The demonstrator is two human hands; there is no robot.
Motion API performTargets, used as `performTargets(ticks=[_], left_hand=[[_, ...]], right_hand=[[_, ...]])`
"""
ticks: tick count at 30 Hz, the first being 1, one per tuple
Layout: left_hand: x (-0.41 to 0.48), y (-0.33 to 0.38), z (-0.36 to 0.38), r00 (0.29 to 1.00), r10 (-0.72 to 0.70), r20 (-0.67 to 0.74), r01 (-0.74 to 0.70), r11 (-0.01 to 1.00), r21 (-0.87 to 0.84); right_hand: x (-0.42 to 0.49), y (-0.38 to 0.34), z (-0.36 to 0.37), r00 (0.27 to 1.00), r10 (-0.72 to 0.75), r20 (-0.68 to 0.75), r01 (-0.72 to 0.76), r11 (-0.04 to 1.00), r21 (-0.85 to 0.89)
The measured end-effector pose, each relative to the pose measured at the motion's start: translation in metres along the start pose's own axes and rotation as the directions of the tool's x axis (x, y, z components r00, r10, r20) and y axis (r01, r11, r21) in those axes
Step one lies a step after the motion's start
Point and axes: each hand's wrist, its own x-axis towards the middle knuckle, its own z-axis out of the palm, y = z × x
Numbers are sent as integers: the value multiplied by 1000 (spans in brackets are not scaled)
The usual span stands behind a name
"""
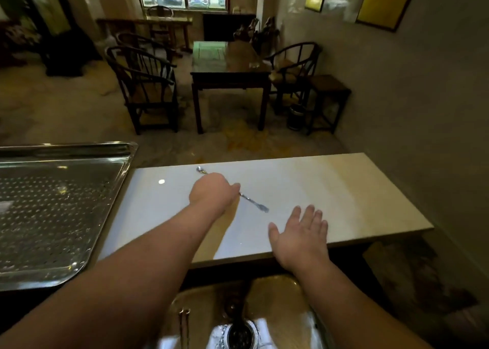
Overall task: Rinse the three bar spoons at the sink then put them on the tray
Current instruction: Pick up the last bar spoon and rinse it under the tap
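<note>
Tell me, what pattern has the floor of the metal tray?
Rows of small punched holes across shiny silver metal on the tray, in the head view.

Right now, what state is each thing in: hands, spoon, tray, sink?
left hand: closed on the bar spoon, grip mid-handle
bar spoon: held over the white counter, bowl end pointing away
right hand: open, fingers spread, holding nothing
perforated steel tray: no spoons on it
sink: no water seen running
</note>
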Motion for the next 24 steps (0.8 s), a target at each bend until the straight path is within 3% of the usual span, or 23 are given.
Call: performTargets(ticks=[8, 14, 18, 21, 24], left_hand=[[40, 16, -8, 967, -44, 250, -22, 966, 258], [33, 8, -13, 973, -75, 219, 22, 972, 233], [12, -8, -12, 992, 77, 99, -100, 961, 256], [-20, -23, -19, 975, 205, 89, -221, 945, 242], [-62, -50, -17, 924, 380, 45, -382, 908, 172]], right_hand=[[3, 3, 8, 999, -21, -30, 23, 999, 37], [3, 3, 10, 999, -14, -37, 15, 1000, 18], [1, 4, 4, 1000, 2, -3, -2, 999, 47], [-15, 3, -4, 1000, 23, -3, -22, 996, 90], [-50, -8, -1, 992, 53, -111, -12, 941, 339]])
